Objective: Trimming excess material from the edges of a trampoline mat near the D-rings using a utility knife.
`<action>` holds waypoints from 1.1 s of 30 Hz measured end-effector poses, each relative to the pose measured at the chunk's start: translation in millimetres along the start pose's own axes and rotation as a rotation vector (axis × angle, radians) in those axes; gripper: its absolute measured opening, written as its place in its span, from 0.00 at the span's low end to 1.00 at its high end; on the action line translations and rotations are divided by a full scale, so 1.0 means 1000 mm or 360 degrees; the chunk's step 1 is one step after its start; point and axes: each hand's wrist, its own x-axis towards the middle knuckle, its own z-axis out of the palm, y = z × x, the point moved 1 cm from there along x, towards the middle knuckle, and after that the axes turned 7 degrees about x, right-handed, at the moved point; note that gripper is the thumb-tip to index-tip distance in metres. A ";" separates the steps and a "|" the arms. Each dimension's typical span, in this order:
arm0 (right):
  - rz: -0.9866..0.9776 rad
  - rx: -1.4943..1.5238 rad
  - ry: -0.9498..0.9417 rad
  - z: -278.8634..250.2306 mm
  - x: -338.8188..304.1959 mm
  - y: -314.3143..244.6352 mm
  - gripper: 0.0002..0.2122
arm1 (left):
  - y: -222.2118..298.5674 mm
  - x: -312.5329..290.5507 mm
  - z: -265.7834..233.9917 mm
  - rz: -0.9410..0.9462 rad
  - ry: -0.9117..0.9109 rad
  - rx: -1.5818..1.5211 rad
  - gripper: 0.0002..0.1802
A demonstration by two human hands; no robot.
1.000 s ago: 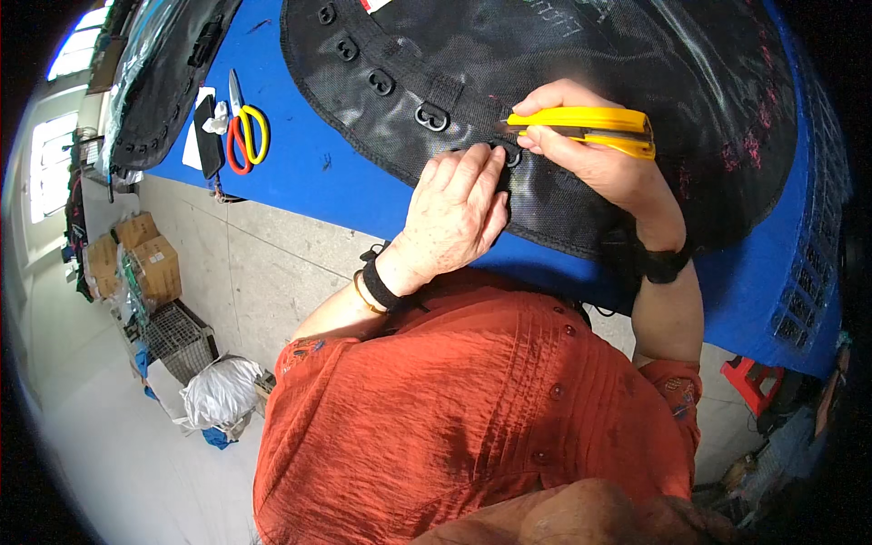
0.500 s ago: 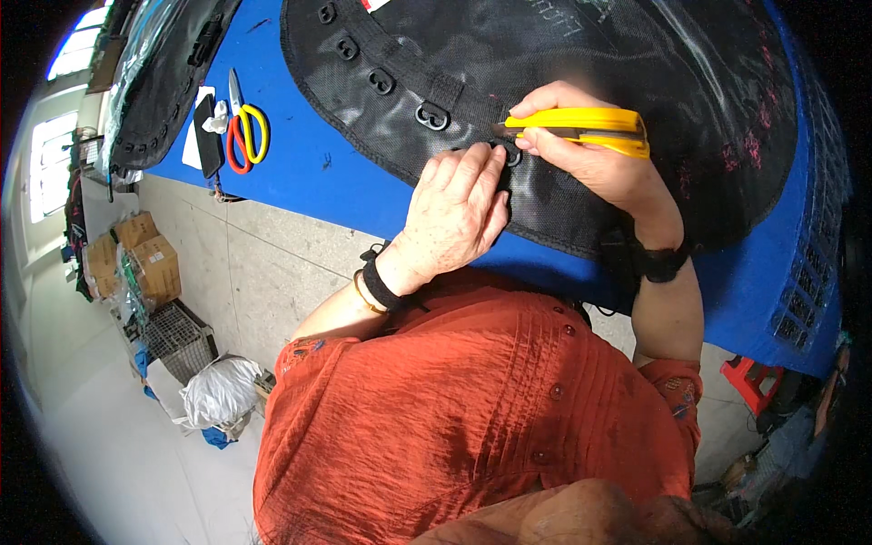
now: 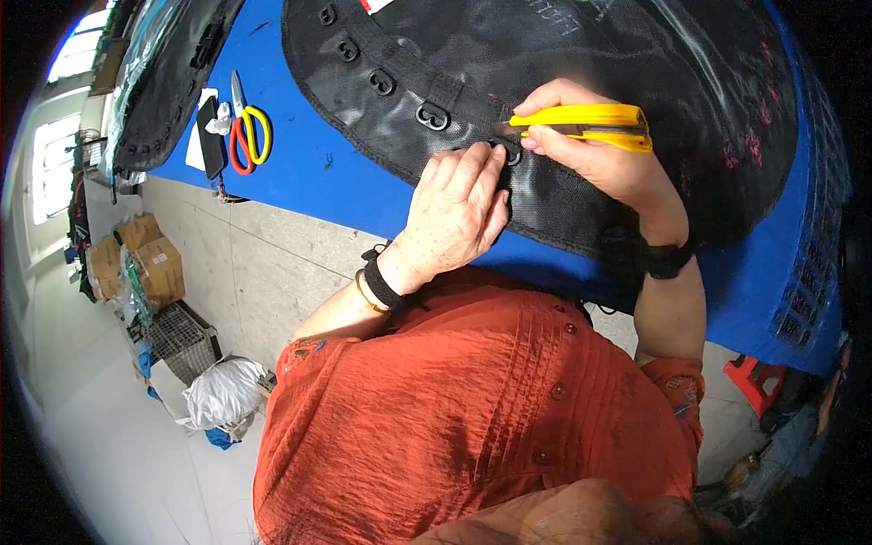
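Observation:
A large black mesh sheet (image 3: pixel 599 109) with a bound edge lies in front of me, with several black plastic loops (image 3: pixel 432 116) fixed along its strap. My left hand (image 3: pixel 459 204) lies on the sheet's near edge, fingers together and stretched out, fingertips beside a loop (image 3: pixel 513 154) that they partly cover. In my right hand (image 3: pixel 590 154) are yellow-handled thread snips (image 3: pixel 586 116), held between thumb and fingers. Their tips point left, low over the strap just beyond my left fingertips. Whether the tips touch a thread is too small to tell.
Scissors (image 3: pixel 245 132) with red and yellow handles lie on the blue table (image 3: pixel 300 163), beside a black phone-like slab (image 3: pixel 211 145). Another black mesh piece (image 3: pixel 163 109) is at far left. Cardboard boxes (image 3: pixel 159 268) and a wire crate (image 3: pixel 184 341) stand on the floor; a red stool (image 3: pixel 754 381) is at right.
My right hand and the snips have shifted very slightly to the right. My left hand stays in place on the sheet.

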 end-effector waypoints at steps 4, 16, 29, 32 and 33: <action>-0.0038 -0.0061 0.0008 -0.004 -0.002 -0.001 0.07 | 0.000 0.000 0.000 -0.0003 -0.0032 0.0020 0.32; 0.0047 0.0000 -0.0024 -0.003 -0.002 -0.007 0.06 | 0.000 0.000 0.000 0.0011 0.0004 0.0001 0.32; 0.0131 0.0024 -0.0001 -0.010 -0.004 -0.007 0.06 | -0.001 0.001 -0.002 -0.0007 0.0008 -0.0027 0.31; 0.0169 0.0013 0.0057 -0.011 -0.005 -0.007 0.06 | -0.001 0.000 -0.001 -0.0009 0.0025 -0.0031 0.31; 0.0130 0.0020 0.0095 -0.010 -0.004 -0.007 0.06 | -0.001 0.001 -0.001 -0.0002 0.0034 -0.0029 0.30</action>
